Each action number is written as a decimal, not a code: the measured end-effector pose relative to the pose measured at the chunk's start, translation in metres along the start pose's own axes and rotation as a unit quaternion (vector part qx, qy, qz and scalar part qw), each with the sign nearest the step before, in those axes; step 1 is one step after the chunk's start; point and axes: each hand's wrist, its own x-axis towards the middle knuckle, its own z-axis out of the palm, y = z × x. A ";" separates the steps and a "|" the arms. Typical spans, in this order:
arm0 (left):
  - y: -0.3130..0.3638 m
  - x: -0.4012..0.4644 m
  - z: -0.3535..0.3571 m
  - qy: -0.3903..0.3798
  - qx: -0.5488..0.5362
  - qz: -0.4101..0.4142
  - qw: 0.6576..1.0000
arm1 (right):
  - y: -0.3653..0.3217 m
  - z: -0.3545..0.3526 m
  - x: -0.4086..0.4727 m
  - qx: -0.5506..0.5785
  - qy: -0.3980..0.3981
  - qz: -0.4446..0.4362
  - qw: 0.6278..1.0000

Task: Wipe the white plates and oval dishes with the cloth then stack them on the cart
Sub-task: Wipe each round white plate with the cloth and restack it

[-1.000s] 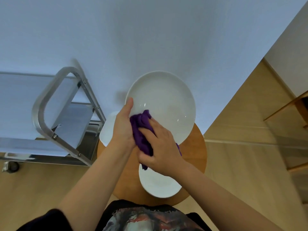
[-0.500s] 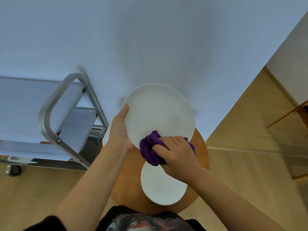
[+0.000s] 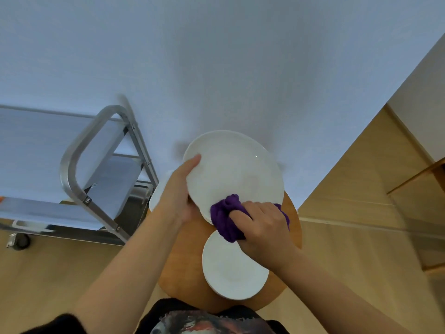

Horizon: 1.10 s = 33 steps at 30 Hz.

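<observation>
My left hand [image 3: 179, 191] grips the left rim of a large white plate [image 3: 237, 169], held tilted above the round wooden table [image 3: 183, 263]. My right hand [image 3: 261, 227] clutches a bunched purple cloth [image 3: 225, 219] and presses it on the plate's lower edge. A stack of smaller white plates [image 3: 233, 271] lies on the table under my right wrist. Another white dish [image 3: 156, 201] peeks out behind my left hand, mostly hidden. The metal cart [image 3: 96, 169] stands to the left.
The cart has a curved steel handle [image 3: 72, 160], shelves and a caster wheel [image 3: 20, 241] on the wooden floor. A pale wall rises straight ahead. Wooden furniture [image 3: 419, 177] shows at the right edge.
My right hand has carried the cloth from the plate's left side, beside my left hand, down and right along its lower edge. The plate has dropped slightly in view.
</observation>
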 end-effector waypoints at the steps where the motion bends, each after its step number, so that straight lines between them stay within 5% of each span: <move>1: -0.016 -0.005 0.005 0.034 0.002 0.005 0.999 | -0.005 0.002 0.006 0.005 0.009 0.038 0.999; 6: -0.042 -0.014 0.017 0.137 0.015 0.036 0.990 | -0.018 0.012 0.006 0.038 0.002 0.047 0.998; 13: 0.008 -0.005 -0.010 0.043 0.131 0.029 0.990 | 0.018 -0.006 -0.022 -0.001 -0.016 -0.109 0.994; 17: 0.006 -0.010 0.000 0.011 0.047 -0.004 0.999 | -0.002 -0.005 -0.003 0.032 -0.003 -0.035 0.999; 21: -0.041 -0.022 0.016 0.123 0.022 0.036 0.991 | -0.020 0.003 0.018 0.041 0.018 0.072 0.996; 25: -0.023 -0.019 0.007 0.151 0.032 0.032 0.987 | -0.010 0.006 -0.003 0.061 -0.029 -0.007 0.998; 30: 0.030 -0.011 -0.017 0.036 0.211 -0.001 0.977 | 0.018 -0.007 -0.027 0.002 -0.028 -0.106 0.994; 33: 0.042 -0.007 -0.015 0.014 0.184 -0.027 0.982 | 0.006 -0.007 -0.019 0.013 -0.011 -0.086 0.996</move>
